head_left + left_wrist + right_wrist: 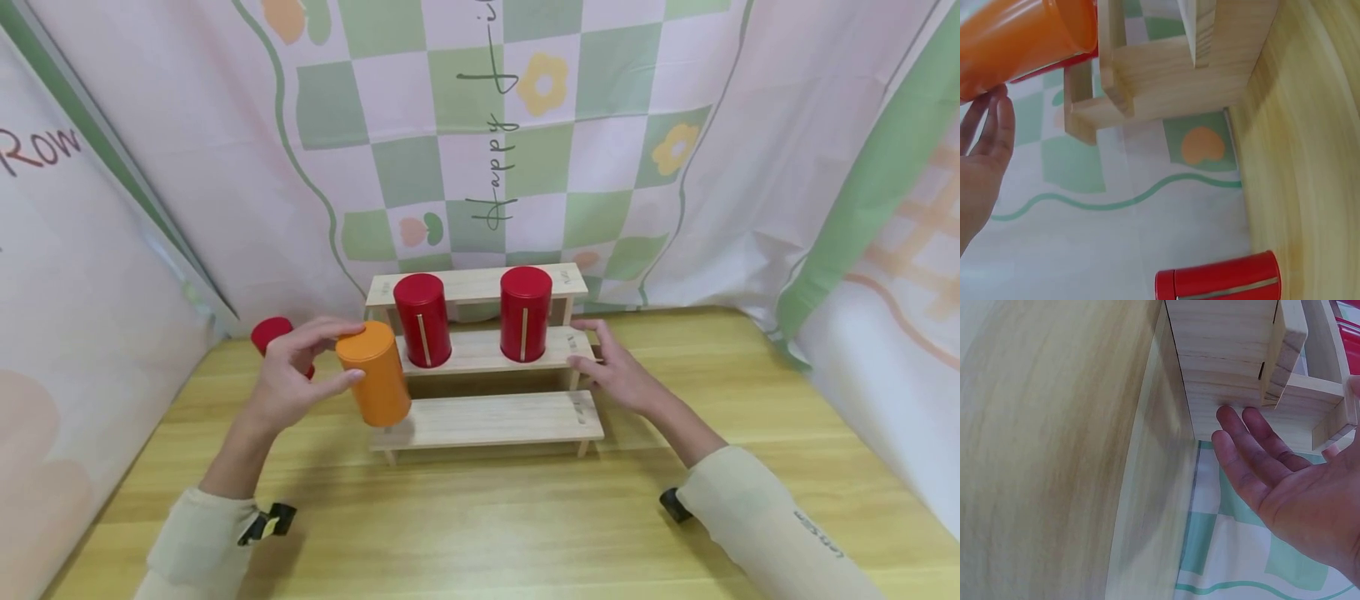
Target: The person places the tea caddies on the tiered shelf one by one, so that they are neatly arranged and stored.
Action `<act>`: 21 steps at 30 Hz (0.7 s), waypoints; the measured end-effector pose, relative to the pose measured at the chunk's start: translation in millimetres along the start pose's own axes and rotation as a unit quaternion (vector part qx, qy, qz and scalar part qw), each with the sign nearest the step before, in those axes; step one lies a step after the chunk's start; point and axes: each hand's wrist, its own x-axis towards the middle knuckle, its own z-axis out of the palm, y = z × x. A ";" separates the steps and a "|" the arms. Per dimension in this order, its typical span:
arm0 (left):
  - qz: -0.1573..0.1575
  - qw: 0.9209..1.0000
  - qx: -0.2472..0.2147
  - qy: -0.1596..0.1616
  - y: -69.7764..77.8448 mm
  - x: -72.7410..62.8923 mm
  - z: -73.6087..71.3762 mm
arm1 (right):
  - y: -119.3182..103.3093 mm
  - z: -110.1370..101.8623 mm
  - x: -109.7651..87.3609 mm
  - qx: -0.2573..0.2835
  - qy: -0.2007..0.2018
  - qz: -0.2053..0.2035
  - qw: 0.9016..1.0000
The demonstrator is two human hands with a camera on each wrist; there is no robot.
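My left hand (288, 371) pinches an orange canister (381, 383) between thumb and fingers. The canister tilts slightly over the left end of the lowest shelf of a wooden tiered stand (487, 421); whether its base touches the shelf, I cannot tell. On the middle shelf two red canisters (423, 325) (525, 321) stand upright and apart, each with a gold-coloured stripe. My right hand (618, 371) holds the right end of that shelf, thumb at the front edge and a finger at the back. In the right wrist view its other fingers (1244, 450) extend beside the stand.
Another red canister (1229, 281) stands on the wooden table (465, 525) left of the stand, partly behind my left hand in the head view. A checkered curtain (480, 150) hangs behind the stand, and pale fabric encloses both sides.
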 end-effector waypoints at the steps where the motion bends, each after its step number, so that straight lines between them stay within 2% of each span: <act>1: -0.001 1.000 0.001 -0.002 -0.5 -0.1 1.6 | 0.0 0.2 0.0 0.001 0.000 0.001 1.000; 8: -0.021 0.999 0.025 -0.014 -0.1 -1.5 10.6 | -1.2 0.5 -0.2 0.000 -0.002 0.000 1.000; 16: -0.012 0.999 -0.018 -0.028 -1.0 2.7 21.2 | -1.0 -0.4 -0.3 -0.001 -0.002 0.004 1.000; 21: -0.015 0.999 -0.017 -0.033 -1.9 5.2 27.7 | -0.1 -0.3 0.1 0.004 -0.002 0.002 1.000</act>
